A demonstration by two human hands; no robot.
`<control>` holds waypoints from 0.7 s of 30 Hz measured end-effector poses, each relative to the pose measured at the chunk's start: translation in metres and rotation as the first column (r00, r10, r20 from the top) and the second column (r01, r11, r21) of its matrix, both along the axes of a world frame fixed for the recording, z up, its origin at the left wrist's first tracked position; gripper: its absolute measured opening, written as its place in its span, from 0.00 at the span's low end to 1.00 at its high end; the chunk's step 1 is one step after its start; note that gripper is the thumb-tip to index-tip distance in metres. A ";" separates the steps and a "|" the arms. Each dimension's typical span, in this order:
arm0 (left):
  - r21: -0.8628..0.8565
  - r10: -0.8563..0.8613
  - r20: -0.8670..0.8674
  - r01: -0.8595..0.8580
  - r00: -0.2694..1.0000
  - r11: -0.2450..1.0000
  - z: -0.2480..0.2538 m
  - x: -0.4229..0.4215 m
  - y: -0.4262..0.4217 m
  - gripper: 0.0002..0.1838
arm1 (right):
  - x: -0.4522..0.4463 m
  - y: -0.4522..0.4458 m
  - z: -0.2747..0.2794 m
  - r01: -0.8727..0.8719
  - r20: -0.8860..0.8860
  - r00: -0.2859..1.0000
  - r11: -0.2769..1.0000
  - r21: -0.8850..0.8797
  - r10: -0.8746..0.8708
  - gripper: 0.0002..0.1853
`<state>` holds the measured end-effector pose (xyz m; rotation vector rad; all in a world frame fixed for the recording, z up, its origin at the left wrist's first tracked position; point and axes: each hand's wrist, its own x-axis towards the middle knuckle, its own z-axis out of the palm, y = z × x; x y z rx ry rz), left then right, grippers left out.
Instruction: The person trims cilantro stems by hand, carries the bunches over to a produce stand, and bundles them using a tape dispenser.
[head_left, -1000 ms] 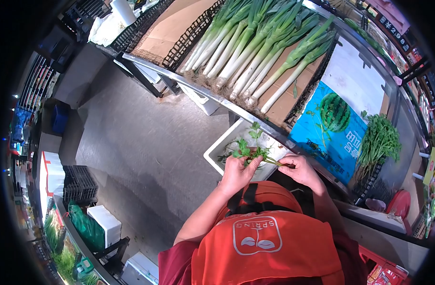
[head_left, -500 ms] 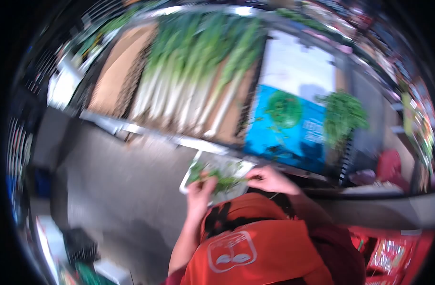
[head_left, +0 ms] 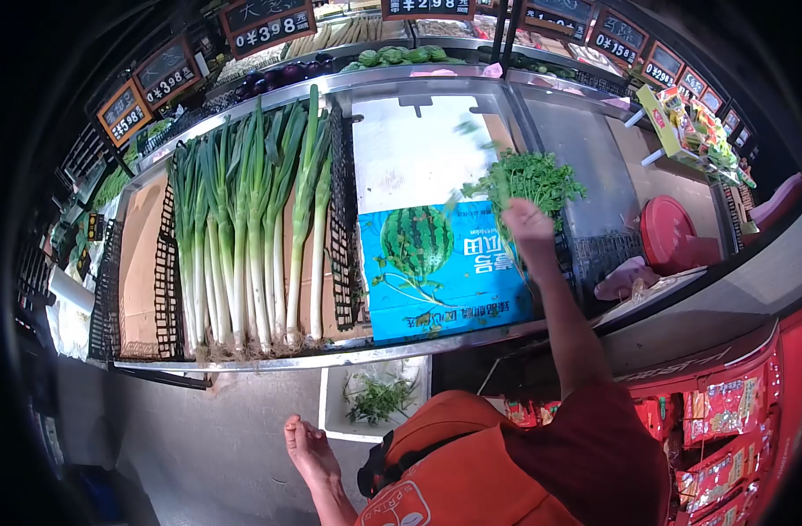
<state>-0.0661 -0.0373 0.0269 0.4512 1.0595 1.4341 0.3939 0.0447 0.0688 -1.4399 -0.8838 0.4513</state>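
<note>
- Right hand (head_left: 530, 221): grip closed on blurred sprig (head_left: 476, 133), beside herbs (head_left: 550, 181), above blue card (head_left: 392, 323).
- Left hand (head_left: 309, 449): fingers curled, near white bin (head_left: 333, 399); cannot tell whether grip holds anything.
- Greens (head_left: 379, 399) in bin.

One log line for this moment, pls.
right hand: blurred leafy sprig held, near herb bunch | left hand: fingers curled, near white bin | leeks: in crate
</note>
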 end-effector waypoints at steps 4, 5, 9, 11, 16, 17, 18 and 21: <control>-0.008 -0.048 0.007 0.049 0.999 0.999 -0.006 0.006 -0.001 0.05 | 0.098 0.014 -0.047 0.425 0.459 0.760 0.886 0.185 -0.460 0.07; -0.007 -0.065 0.005 0.065 0.998 0.998 -0.005 0.008 -0.001 0.05 | 0.111 0.009 -0.056 0.518 0.557 0.671 0.847 0.122 -0.490 0.07; -0.058 -0.066 -0.053 0.063 0.996 0.996 0.002 0.018 -0.002 0.03 | 0.118 -0.011 -0.065 0.636 0.672 0.612 0.764 -0.104 -0.418 0.07; -0.084 -0.068 -0.063 0.063 0.996 0.994 0.003 0.019 0.001 0.03 | 0.122 -0.013 -0.066 0.582 0.661 0.582 0.810 0.066 -0.473 0.07; -0.075 -0.083 -0.050 0.079 0.995 0.994 -0.003 0.018 -0.003 0.04 | 0.041 -0.009 -0.051 0.222 0.601 0.796 0.959 -0.179 -0.072 0.07; -0.085 -0.086 -0.052 0.082 0.995 0.993 -0.004 0.019 -0.002 0.04 | 0.021 -0.004 -0.069 0.086 0.536 0.844 0.992 -0.088 -0.026 0.07; -0.082 -0.102 -0.056 0.097 0.993 0.992 -0.004 0.020 -0.002 0.04 | 0.000 0.000 -0.089 -0.044 0.472 0.881 0.999 0.017 0.031 0.06; -0.097 -0.128 -0.063 0.122 0.990 0.988 -0.002 0.023 -0.003 0.04 | -0.054 0.000 -0.112 -0.147 0.473 0.799 0.884 -0.444 0.371 0.06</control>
